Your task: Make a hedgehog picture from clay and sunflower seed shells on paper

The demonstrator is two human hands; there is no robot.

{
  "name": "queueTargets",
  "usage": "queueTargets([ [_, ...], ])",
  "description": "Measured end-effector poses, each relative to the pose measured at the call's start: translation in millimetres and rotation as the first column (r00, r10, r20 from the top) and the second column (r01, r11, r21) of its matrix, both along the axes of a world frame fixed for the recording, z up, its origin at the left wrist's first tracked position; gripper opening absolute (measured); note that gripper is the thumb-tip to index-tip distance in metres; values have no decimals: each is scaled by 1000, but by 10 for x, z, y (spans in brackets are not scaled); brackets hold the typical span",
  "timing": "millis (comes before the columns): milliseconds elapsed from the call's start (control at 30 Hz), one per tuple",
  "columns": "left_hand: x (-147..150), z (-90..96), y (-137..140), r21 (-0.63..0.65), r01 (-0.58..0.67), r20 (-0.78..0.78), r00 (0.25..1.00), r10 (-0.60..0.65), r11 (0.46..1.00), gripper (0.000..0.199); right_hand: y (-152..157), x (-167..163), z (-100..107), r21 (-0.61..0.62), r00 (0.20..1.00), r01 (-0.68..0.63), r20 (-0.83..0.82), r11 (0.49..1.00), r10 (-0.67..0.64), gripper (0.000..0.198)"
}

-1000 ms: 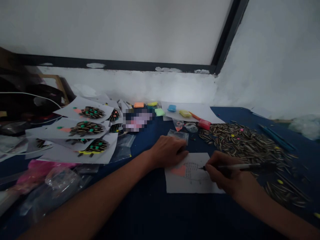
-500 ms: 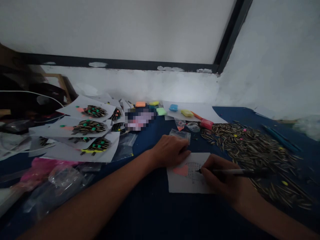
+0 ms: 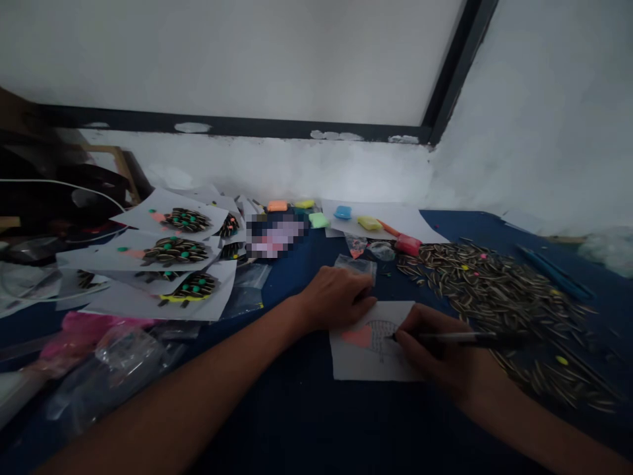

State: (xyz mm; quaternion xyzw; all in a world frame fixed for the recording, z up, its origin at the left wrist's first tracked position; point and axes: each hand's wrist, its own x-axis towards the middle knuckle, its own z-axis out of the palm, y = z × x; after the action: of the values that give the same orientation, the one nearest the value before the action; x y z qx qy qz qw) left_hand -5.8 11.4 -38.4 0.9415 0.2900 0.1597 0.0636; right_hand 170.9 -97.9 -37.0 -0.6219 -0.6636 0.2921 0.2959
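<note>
A small white sheet of paper (image 3: pixel 366 366) lies on the blue table, bearing an orange-pink patch of clay (image 3: pixel 357 336) and a pen-drawn oval (image 3: pixel 382 336) filled with small marks. My right hand (image 3: pixel 440 349) grips a dark pen (image 3: pixel 455 337), its tip on the oval's right part. Over the paper's upper left edge rests my left hand (image 3: pixel 339 297), its fingers curled and the thumb against the sheet. Whatever may be under those fingers is hidden. A clear plastic bag (image 3: pixel 355 265) lies just beyond this hand.
Striped sunflower seeds (image 3: pixel 494 284) spread across the right side. At left are stacked sheets with seed-and-clay hedgehog shapes (image 3: pixel 185 251) and crumpled plastic wrappers (image 3: pixel 128 356). Clay packs, including a blue one (image 3: pixel 343 212) and a red one (image 3: pixel 408 245), lie at the back near the wall.
The pen tip and my right hand have shifted very slightly over the oval. My left hand stays in place on the paper.
</note>
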Motion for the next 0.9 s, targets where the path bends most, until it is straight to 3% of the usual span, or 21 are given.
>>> queueTargets([
  [533, 6, 20, -7, -16, -3, -12, 1000, 3, 1000, 20, -1, 5, -59, -11, 996, -9, -86, 1000, 8, 18],
  [900, 1, -15, 4, 2, 7, 33, 999, -7, 1000, 20, -15, 23, -22, -21, 998, -46, -41, 999, 45, 18],
])
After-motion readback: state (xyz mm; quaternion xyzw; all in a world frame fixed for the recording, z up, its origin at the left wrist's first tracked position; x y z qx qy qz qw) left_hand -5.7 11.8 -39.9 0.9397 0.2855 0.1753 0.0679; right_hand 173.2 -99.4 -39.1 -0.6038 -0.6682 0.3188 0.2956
